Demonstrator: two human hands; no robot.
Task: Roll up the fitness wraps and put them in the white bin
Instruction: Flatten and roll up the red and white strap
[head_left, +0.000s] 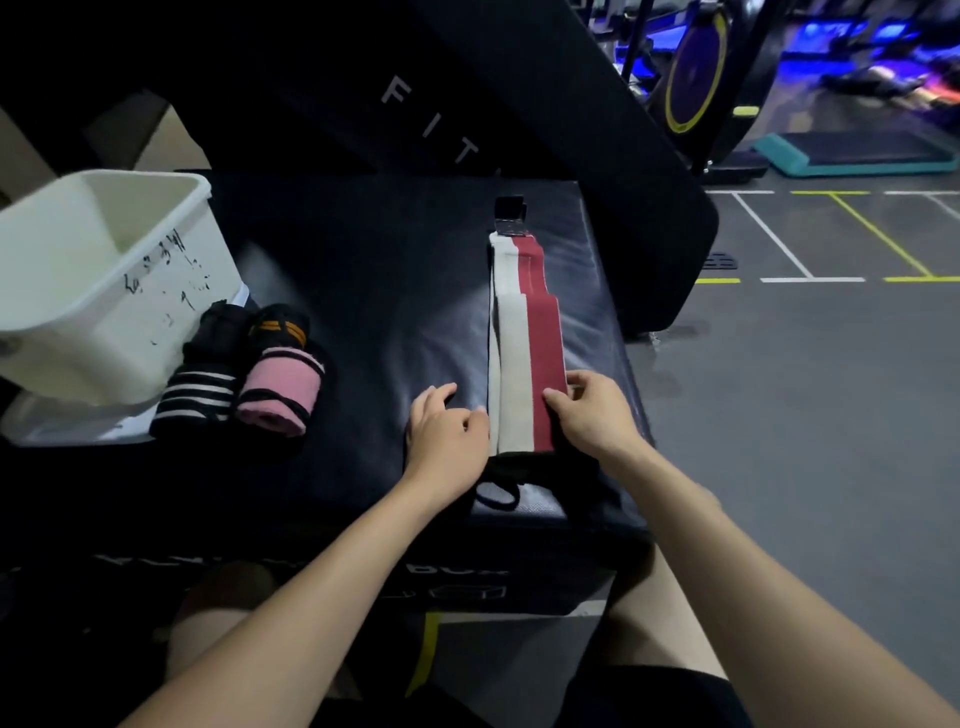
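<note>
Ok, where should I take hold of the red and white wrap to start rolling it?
Grip the red and white wrap at its near end, from the person's side. It lies flat, lengthwise away from the person, with the buckle at the far end. The left hand and right hand are already at its near corners.

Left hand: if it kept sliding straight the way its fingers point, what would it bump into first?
The left hand points up and right, toward the red and white wrap lying flat on the black pad. Its fingertips look to be at the wrap's white edge already, so that edge would be met first.
</note>
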